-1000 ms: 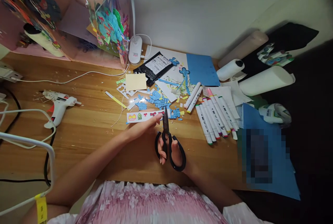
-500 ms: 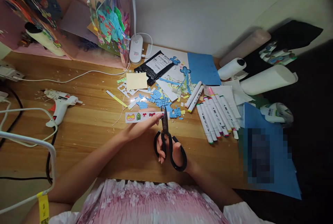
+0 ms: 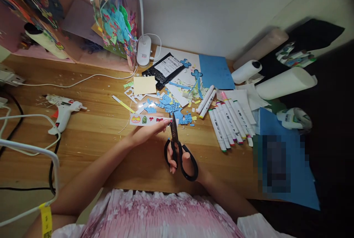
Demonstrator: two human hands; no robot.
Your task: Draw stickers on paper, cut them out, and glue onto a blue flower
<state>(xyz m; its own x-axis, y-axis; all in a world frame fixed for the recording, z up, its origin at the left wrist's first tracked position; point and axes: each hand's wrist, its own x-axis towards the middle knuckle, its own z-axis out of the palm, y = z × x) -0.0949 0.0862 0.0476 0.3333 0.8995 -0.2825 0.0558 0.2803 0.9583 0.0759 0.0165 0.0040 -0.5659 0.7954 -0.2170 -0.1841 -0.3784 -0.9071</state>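
Note:
My left hand (image 3: 148,132) pinches the right end of a white paper strip (image 3: 145,120) printed with small coloured pictures, holding it just above the wooden desk (image 3: 96,135). My right hand (image 3: 182,160) has its fingers through the black handles of a pair of scissors (image 3: 177,146). The blades point away from me and meet the strip's right end beside my left fingertips. A heap of small blue paper scraps (image 3: 171,107) lies just beyond the blades.
A row of several white markers (image 3: 229,122) lies to the right, with blue paper sheets (image 3: 287,164) and white rolls (image 3: 284,83) beyond. A white glue gun (image 3: 63,109) and cables lie at the left. A lamp base (image 3: 144,51), a black packet (image 3: 164,69) and paper crafts stand at the back.
The strip's left end has lifted and tilted slightly away from me. The scissors and my right hand have shifted a little away from me along with it.

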